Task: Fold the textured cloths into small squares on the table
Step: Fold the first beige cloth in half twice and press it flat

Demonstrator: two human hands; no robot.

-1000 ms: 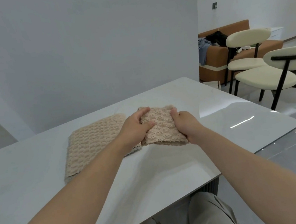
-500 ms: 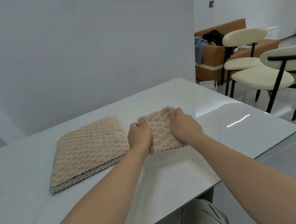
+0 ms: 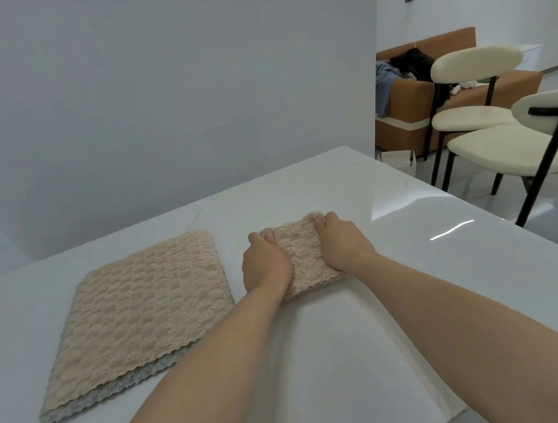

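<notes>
A small folded beige textured cloth (image 3: pixel 305 258) lies on the white table (image 3: pixel 410 232), a little right of centre. My left hand (image 3: pixel 264 264) grips its left edge with curled fingers. My right hand (image 3: pixel 341 242) grips its right side, fingertips curled over the far right corner. To the left lies a larger stack of textured cloths (image 3: pixel 137 315), beige on top with a grey one showing beneath its front edge. A strip of bare table separates the stack from the small cloth.
A grey wall stands just behind the table's far edge. Two cream chairs (image 3: pixel 504 139) with black legs stand to the right of the table, and a brown sofa (image 3: pixel 430 92) with clothes on it is behind them. The table's front edge runs under my forearms.
The small cloth and both hands have shifted right, off the big stack, leaving a gap between them. My left hand went from lying on top to gripping the left edge.
</notes>
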